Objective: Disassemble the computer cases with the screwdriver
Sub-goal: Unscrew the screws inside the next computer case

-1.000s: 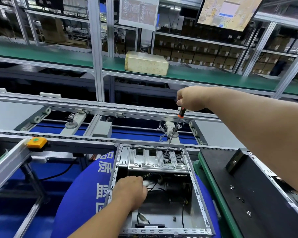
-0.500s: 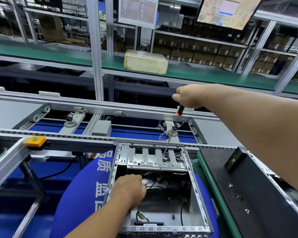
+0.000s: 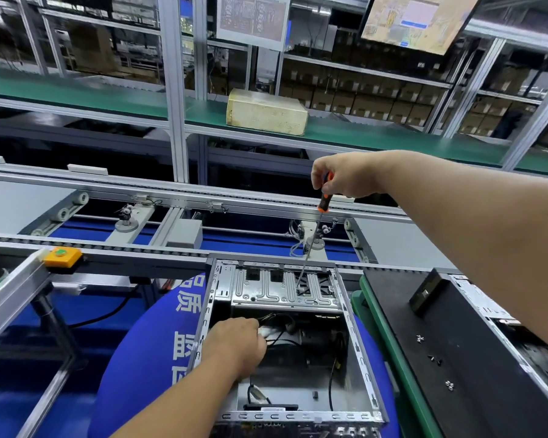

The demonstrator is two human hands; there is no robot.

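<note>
An open grey computer case (image 3: 366, 368) stands on a blue stool in front of me. My right hand (image 3: 345, 180) grips the orange-and-black handle of a long screwdriver (image 3: 310, 248). Its tip rests on the silver drive bracket (image 3: 266, 292) at the case's far end. My left hand (image 3: 238, 346) is inside the case at its left wall, fingers curled by black cables (image 3: 282, 330); what it holds is hidden.
A black case panel (image 3: 450, 358) with several loose screws (image 3: 434, 360) lies on a green-edged bench at the right. Conveyor rails (image 3: 171, 191) run across behind the case. An orange button box (image 3: 62, 256) sits at left. A yellowed box (image 3: 266, 112) rests on the green shelf.
My right hand has shifted slightly on the screwdriver handle while the tip stays on the bracket. My left hand stays in the same place inside the case.
</note>
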